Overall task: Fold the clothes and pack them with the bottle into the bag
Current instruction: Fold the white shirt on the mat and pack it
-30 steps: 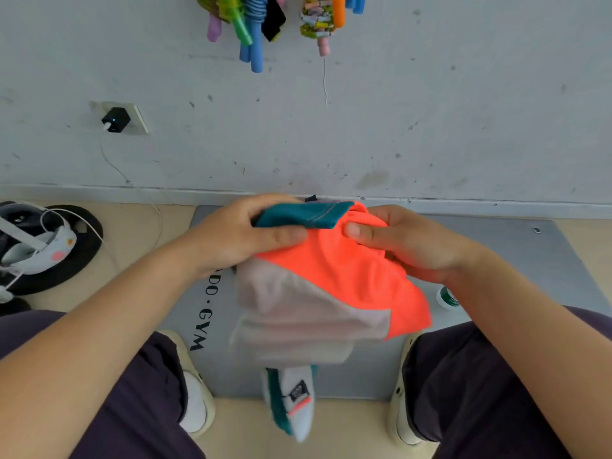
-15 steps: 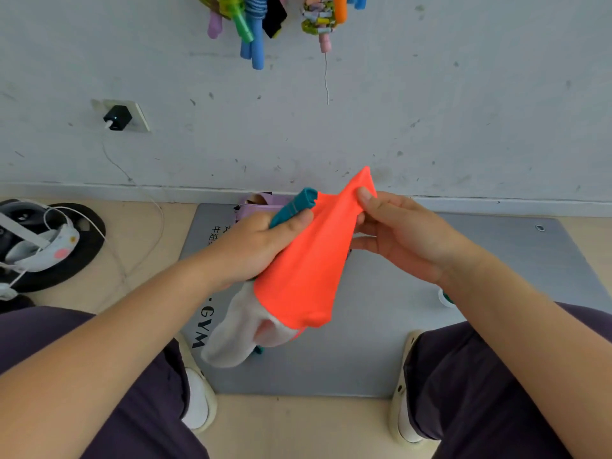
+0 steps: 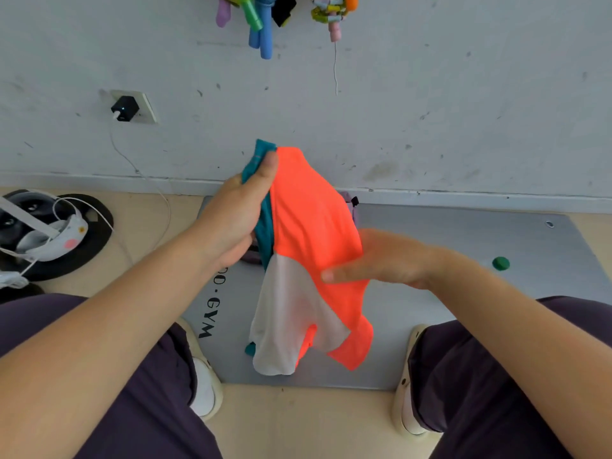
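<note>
Left hand (image 3: 236,223) pinches the orange, white and teal garment (image 3: 311,246) aloft; right hand (image 3: 381,260) lies flat, grip open. Loose cloth could slump unfolded.

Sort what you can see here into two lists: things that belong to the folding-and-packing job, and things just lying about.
Job:
orange, white and teal garment
left hand gripping it
right hand against it
green bottle cap

Lying about:
headset
charger
hanging coloured items
grey mat
</note>
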